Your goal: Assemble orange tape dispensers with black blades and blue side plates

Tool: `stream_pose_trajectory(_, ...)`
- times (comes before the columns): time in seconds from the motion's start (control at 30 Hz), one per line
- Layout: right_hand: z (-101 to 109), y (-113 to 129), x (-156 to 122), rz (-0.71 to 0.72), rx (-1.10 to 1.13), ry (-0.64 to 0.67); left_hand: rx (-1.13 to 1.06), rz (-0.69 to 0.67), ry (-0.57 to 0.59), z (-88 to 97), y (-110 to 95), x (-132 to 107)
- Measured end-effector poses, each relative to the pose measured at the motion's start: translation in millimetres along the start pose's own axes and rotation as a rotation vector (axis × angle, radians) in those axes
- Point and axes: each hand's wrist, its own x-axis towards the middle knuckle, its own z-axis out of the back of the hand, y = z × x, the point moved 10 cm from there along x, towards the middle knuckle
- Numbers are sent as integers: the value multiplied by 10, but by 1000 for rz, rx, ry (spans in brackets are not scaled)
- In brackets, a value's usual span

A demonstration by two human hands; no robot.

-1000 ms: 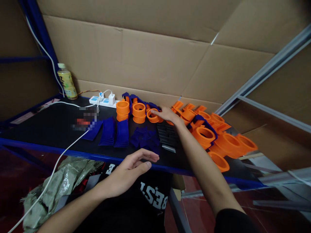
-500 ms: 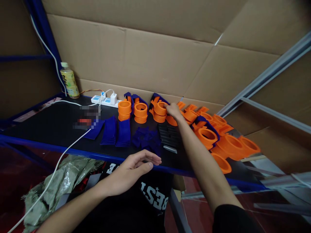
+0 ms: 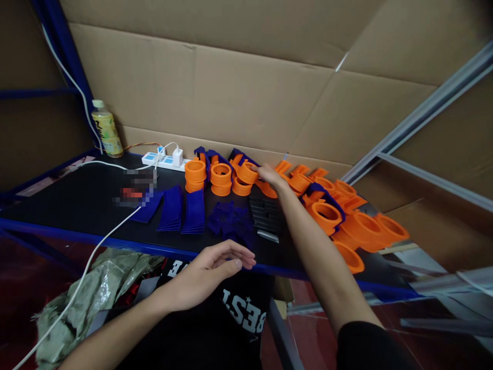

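Note:
My right hand point(image 3: 269, 177) reaches to the back of the black table point(image 3: 77, 200) and grips an orange ring point(image 3: 246, 173), held tilted above a stack of orange rings point(image 3: 242, 187). Two more orange ring stacks point(image 3: 194, 176) stand just left of it. My left hand point(image 3: 210, 272) hovers at the table's blue front edge, fingers loosely curled and apart, holding nothing. Blue flat pieces point(image 3: 181, 208) lie in rows in front of the stacks, beside a dark blue heap point(image 3: 229, 218) and a black ribbed block point(image 3: 265, 213).
A pile of larger orange rings point(image 3: 346, 218) fills the table's right end. A white power strip point(image 3: 165, 160) with a cable and a drink bottle point(image 3: 103, 131) stand at the back left. Cardboard walls the back. A crumpled bag point(image 3: 96, 282) lies below the table.
My right hand picked an orange ring up from the table, lifted it by the back wall, and now holds it tilted over the third stack. My left hand barely moved.

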Motion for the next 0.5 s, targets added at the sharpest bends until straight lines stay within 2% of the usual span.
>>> stream_pose_trajectory(0.23,96,13,-11,-26,-141,-107,-7,9,3,-19,15,3)
stream_pose_trajectory(0.5,-53,31,-68,-5,-270,-117,0,32,21,-52,51,3)
